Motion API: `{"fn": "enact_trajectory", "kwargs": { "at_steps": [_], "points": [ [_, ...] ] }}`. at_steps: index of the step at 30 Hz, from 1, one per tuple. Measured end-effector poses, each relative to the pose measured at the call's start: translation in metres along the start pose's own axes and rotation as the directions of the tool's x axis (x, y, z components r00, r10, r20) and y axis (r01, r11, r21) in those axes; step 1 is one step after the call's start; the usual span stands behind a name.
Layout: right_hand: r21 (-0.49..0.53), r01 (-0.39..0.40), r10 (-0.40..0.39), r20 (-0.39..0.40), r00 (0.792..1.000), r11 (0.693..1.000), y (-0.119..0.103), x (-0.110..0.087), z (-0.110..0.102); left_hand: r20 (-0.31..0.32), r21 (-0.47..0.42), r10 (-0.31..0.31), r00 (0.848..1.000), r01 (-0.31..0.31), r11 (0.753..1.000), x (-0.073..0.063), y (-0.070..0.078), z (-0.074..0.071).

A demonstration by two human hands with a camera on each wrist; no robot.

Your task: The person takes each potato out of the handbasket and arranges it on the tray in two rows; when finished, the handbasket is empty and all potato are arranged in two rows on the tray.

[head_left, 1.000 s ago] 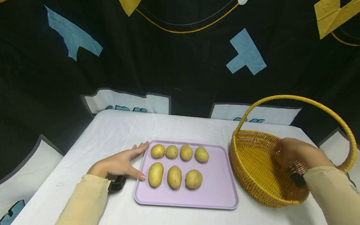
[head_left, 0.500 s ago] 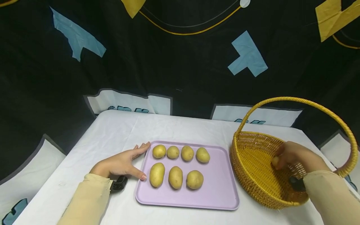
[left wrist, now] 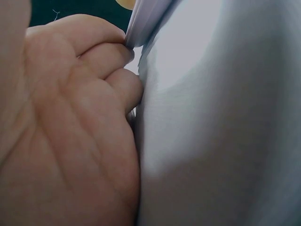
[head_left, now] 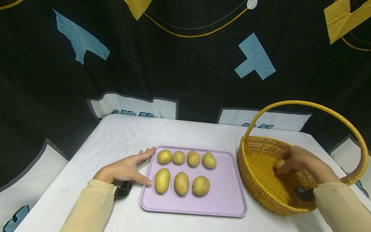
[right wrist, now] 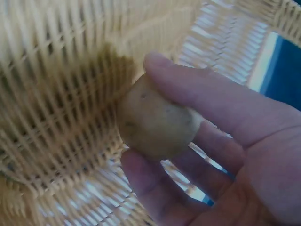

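Inside the yellow wicker basket [head_left: 261,167], my right hand [head_left: 299,162] grips a small round potato [right wrist: 157,120] between thumb and fingers. Only a bit of that potato shows in the head view. My left hand [head_left: 124,169] lies at the left side of a lilac tray [head_left: 223,199], its thumb and fingertips at the rim and its fingers spread. In the left wrist view the fingers meet the tray edge [left wrist: 141,26]. Several small potatoes [head_left: 193,158] form the tray's back row, and three larger potatoes [head_left: 181,183] lie in front of them.
The basket's tall arched handle [head_left: 301,102] rises over my right forearm. Everything stands on a table with a white cloth [head_left: 185,133]. A dark printed curtain [head_left: 185,77] hangs behind the table.
My right hand has come up a little and to the left inside the basket, and the potato in it has come into view. My left hand keeps its place on the tray.
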State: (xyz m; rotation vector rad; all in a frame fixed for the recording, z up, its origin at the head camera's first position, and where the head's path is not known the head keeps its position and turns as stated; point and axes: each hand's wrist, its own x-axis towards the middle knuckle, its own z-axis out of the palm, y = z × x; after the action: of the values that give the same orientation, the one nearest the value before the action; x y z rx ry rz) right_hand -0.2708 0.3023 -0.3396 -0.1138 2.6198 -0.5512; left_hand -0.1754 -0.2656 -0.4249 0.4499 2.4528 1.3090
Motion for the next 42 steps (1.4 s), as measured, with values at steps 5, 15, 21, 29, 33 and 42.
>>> {"fn": "enact_trajectory", "kwargs": {
  "at_steps": [5, 15, 21, 29, 33, 42],
  "points": [
    [0.072, 0.028, -0.026, -0.039, 0.999, 0.997, -0.009, -0.007, -0.002, 0.0, -0.003, -0.003, 1.0, 0.003, 1.0, 0.0, 0.0, 0.001],
    [0.046, 0.151, -0.139, -0.196, 0.971, 0.988, -0.038, -0.029, 0.01, -0.006, -0.006, -0.011, 1.0, 0.011, 1.0, -0.001, 0.001, 0.0],
    [0.053, 0.243, -0.222, -0.26, 0.94, 0.969, -0.066, -0.045, 0.016, -0.008, -0.013, -0.004, 1.0, 0.004, 1.0, -0.001, 0.0, 0.0],
    [0.136, 0.338, -0.281, -0.32, 0.905, 0.931, -0.097, -0.064, 0.046, -0.003, 0.004, 0.002, 1.0, -0.002, 1.0, 0.001, 0.0, 0.001],
    [0.181, 0.413, -0.34, -0.332, 0.88, 0.892, -0.107, -0.065, 0.065, 0.002, 0.01, 0.006, 1.0, -0.006, 1.0, 0.002, 0.0, 0.001],
    [0.274, 0.475, -0.403, -0.281, 0.871, 0.836, -0.123, -0.057, 0.101, 0.0, 0.009, -0.001, 1.0, 0.001, 1.0, 0.001, -0.001, 0.0]
  ]
}}
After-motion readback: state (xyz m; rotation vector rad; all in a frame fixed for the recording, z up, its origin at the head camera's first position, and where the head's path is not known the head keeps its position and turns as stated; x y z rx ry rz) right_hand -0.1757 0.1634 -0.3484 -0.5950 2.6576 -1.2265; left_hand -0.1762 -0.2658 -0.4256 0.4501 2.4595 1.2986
